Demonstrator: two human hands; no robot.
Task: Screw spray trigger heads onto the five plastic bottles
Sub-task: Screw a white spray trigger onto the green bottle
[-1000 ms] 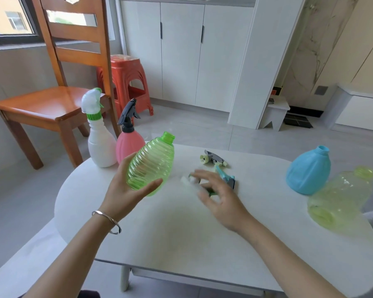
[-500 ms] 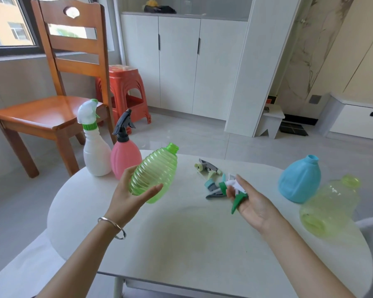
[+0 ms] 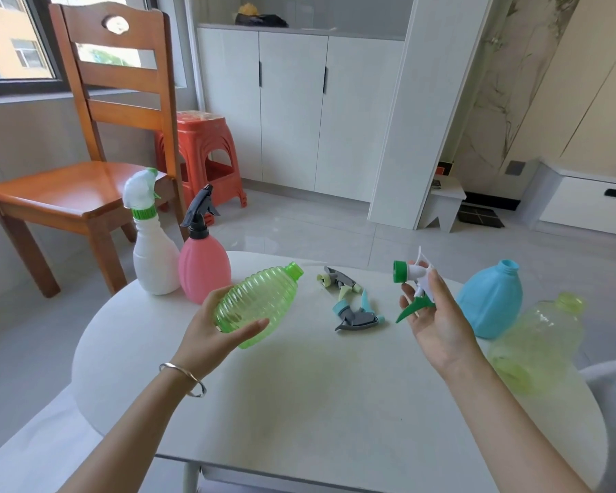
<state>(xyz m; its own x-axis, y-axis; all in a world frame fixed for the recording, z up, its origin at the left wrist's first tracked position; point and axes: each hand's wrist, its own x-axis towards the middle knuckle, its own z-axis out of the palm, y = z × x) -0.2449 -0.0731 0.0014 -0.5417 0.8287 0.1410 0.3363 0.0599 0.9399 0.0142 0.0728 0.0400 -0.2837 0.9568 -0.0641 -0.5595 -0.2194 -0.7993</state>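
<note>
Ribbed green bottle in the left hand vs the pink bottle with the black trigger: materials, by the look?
By look only: the ribbed green bottle, gripped by the left hand, is thin translucent plastic with a glossy finish; light passes through the wall and the ribs carry sharp highlights. The pink rounded bottle is opaque plastic with a satin finish; highlights are soft and nothing shows through. The exact polymer can't be told.

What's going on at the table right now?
A person is fitting spray heads to bottles. The left hand holds a ribbed green bottle tilted, neck bare. The right hand holds a white trigger head, not yet on it. The white bottle and pink bottle already carry heads. The blue bottle and pale green bottle have none. A grey head and a teal head lie loose on the table.
</note>
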